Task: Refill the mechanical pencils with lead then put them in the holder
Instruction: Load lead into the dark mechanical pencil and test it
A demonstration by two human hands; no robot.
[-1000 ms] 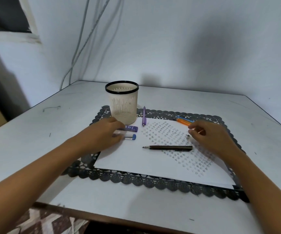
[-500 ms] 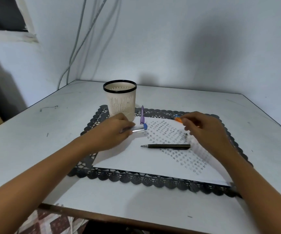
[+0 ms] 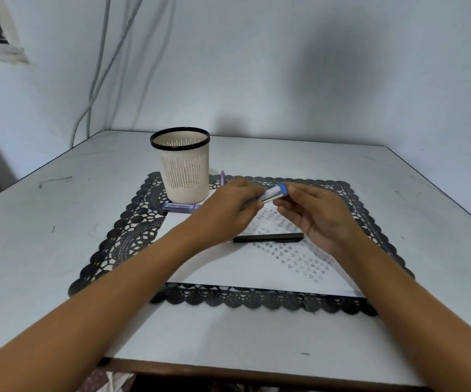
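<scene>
My left hand [image 3: 228,213] holds a clear lead case with a blue cap [image 3: 274,193] lifted above the paper. My right hand [image 3: 319,219] is beside it with loosely curled fingers. Its index tip is at the blue cap and its thumb is just under the case. A black mechanical pencil [image 3: 268,237] lies on the white paper [image 3: 228,267] below my hands. A purple pencil [image 3: 223,176] shows its end behind my left hand. The cream slotted holder [image 3: 185,168] with a black rim stands upright at the mat's far left, with nothing showing above its rim.
A second, purple lead case [image 3: 182,207] lies flat in front of the holder. The paper rests on a black lace mat [image 3: 132,236] on a white table [image 3: 45,250]. Walls close the far and left sides. Cables hang in the corner.
My left hand picked the blue-capped lead case off the paper and raised it toward the middle. My right hand came away from the orange pencil and over to the case's cap.
</scene>
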